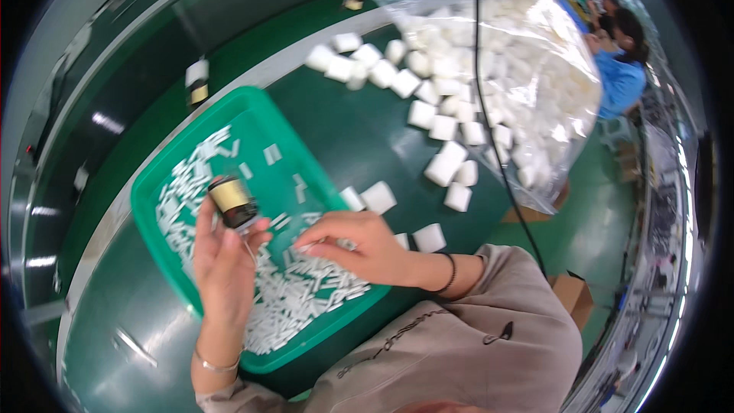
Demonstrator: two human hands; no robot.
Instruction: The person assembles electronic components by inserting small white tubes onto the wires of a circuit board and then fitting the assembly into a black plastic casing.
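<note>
My left hand is raised over the left part of a green plastic tray. Its fingers close round a small, dark, glossy cylinder with a gold band, held tilted; a thin pale strand hangs below it. Over the tray's middle, my right hand reaches in from the right with thumb and forefinger pinched together. A small white strip shows at those fingertips, partly hidden by them. Many loose white strips lie heaped along the tray's near end and left side.
White rounded blocks spill from a large clear plastic bag at the far right. A black cable hangs before it. Dark-and-gold cylinders with white tops, one here, stand on the green belt beyond. A person in blue sits far right.
</note>
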